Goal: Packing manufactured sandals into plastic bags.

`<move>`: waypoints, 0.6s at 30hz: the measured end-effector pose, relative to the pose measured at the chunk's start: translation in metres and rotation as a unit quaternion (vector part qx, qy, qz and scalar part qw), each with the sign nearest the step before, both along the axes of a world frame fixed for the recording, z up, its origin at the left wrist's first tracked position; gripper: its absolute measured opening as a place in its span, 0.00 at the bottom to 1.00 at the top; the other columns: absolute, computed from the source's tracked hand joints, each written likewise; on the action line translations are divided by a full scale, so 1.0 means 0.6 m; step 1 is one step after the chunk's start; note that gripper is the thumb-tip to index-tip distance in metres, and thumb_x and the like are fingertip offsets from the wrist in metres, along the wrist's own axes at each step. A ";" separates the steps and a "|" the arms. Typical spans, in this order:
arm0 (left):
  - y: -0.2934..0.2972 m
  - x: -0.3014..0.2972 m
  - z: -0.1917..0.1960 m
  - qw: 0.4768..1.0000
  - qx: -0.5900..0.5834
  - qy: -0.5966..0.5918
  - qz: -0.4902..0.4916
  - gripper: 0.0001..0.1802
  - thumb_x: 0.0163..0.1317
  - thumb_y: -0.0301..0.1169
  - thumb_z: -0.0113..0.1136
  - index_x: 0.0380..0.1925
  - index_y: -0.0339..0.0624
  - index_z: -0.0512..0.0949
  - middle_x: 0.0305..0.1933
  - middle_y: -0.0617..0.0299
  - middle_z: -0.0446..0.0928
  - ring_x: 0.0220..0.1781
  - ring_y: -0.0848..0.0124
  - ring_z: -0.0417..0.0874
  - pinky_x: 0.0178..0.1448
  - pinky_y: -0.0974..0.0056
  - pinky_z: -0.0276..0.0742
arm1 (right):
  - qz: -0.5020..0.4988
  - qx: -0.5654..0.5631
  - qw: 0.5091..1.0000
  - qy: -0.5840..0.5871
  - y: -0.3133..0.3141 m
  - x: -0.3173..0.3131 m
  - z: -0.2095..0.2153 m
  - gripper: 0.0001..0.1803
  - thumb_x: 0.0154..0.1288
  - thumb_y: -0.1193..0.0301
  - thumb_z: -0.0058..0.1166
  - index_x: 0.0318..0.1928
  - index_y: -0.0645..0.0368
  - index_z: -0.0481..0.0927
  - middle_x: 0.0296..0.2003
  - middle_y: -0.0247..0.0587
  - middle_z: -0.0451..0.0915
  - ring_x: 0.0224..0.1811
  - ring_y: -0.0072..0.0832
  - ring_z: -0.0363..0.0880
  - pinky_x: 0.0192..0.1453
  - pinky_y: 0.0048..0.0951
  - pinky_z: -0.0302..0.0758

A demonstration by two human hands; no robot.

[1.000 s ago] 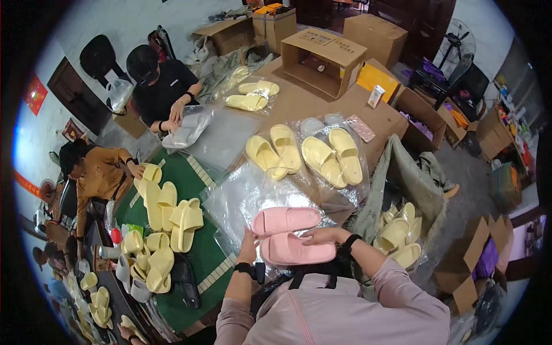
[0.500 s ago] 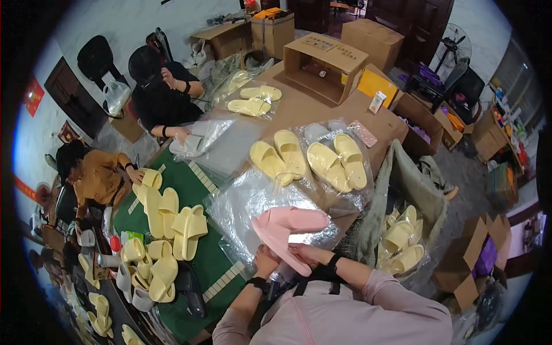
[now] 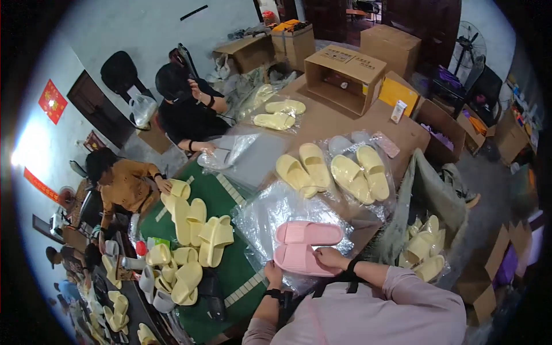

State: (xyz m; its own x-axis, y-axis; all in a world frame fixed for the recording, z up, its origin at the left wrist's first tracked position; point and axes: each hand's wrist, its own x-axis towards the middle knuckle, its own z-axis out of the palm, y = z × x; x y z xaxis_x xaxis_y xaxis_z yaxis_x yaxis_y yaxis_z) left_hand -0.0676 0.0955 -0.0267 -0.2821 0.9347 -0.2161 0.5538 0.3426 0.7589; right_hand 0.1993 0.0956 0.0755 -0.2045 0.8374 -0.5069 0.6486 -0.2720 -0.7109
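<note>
A pair of pink slippers (image 3: 309, 233) lies side by side on a stack of clear plastic bags (image 3: 261, 215) in front of me, the ribbed straps facing up. My right hand (image 3: 332, 259) grips the right end of the nearer slipper. Just left of that slipper, my left hand (image 3: 273, 275) is closed at the bags' near edge; what its fingers hold is hidden. Beyond the bags lie two yellow pairs: bare yellow slippers (image 3: 303, 169), and yellow slippers in a clear bag (image 3: 361, 173).
Yellow slippers (image 3: 187, 282) are heaped on the green mat (image 3: 241, 259) at left. Two people (image 3: 187, 109) work along the table's left side. An open carton (image 3: 345, 80) stands at the back. A sack (image 3: 414, 207) of bagged slippers is at right.
The pink slippers, earlier tilted and apart in my hands, now lie flat and parallel. My right hand has shifted onto the nearer slipper's right end. The whole view has swung slightly left.
</note>
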 end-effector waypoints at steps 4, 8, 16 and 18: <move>0.005 0.038 0.016 0.976 0.015 -0.199 0.084 0.11 0.61 0.29 0.48 0.28 0.31 0.74 0.23 0.62 0.75 0.21 0.74 0.71 0.23 0.67 0.65 | -0.049 0.302 0.937 -0.170 0.014 -0.022 0.010 0.16 0.54 0.65 0.52 0.43 0.58 0.74 0.36 0.49 0.75 0.41 0.46 0.73 0.40 0.45 0.69; -0.016 0.019 0.035 0.987 0.003 -0.157 0.040 0.09 0.58 0.26 0.47 0.32 0.29 0.74 0.26 0.56 0.76 0.23 0.71 0.74 0.24 0.65 0.68 | -0.085 0.327 0.927 -0.165 0.049 -0.043 -0.016 0.18 0.47 0.67 0.54 0.42 0.57 0.75 0.37 0.45 0.73 0.45 0.43 0.68 0.42 0.45 0.67; -0.023 0.014 0.016 0.986 -0.067 -0.132 0.076 0.14 0.60 0.33 0.51 0.33 0.31 0.78 0.25 0.53 0.79 0.23 0.64 0.78 0.27 0.63 0.73 | -0.023 0.294 0.955 -0.022 0.074 -0.047 -0.017 0.09 0.49 0.74 0.48 0.32 0.57 0.81 0.36 0.45 0.75 0.39 0.45 0.71 0.41 0.43 0.69; -0.025 0.017 0.008 0.933 0.005 -0.326 0.153 0.14 0.62 0.34 0.49 0.35 0.33 0.75 0.27 0.52 0.79 0.22 0.62 0.78 0.26 0.63 0.72 | -0.060 0.380 0.911 0.148 0.073 -0.038 -0.017 0.08 0.48 0.78 0.50 0.31 0.62 0.79 0.34 0.45 0.74 0.37 0.42 0.72 0.40 0.36 0.69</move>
